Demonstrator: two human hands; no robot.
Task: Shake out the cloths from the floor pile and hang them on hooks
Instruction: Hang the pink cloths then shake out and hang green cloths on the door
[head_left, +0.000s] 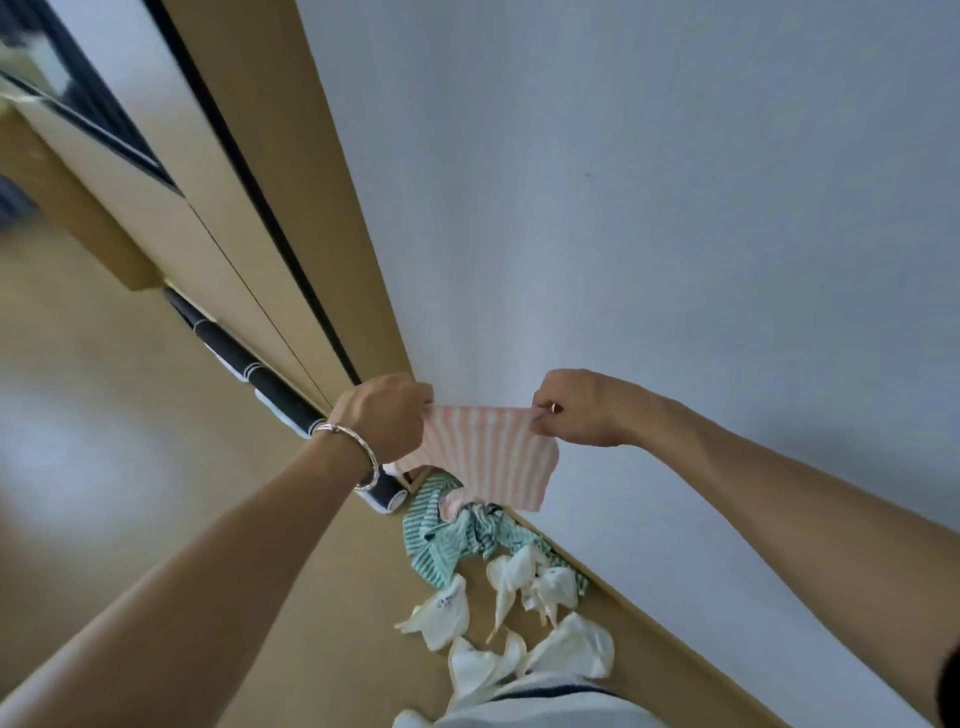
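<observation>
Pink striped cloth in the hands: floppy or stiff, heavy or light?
Probably floppy: the pink striped cloth hangs and curves below the top edge held by the left hand and right hand. Likely light: two corner grips carry it.

Cloth pile (470, 540) on tan floor (156, 415)

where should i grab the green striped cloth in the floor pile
Likely best: pinch the green striped cloth at its flat outer flap, coming down from the open floor side. The rest is bunched against the wall, and white cloths lie just in front.
</observation>
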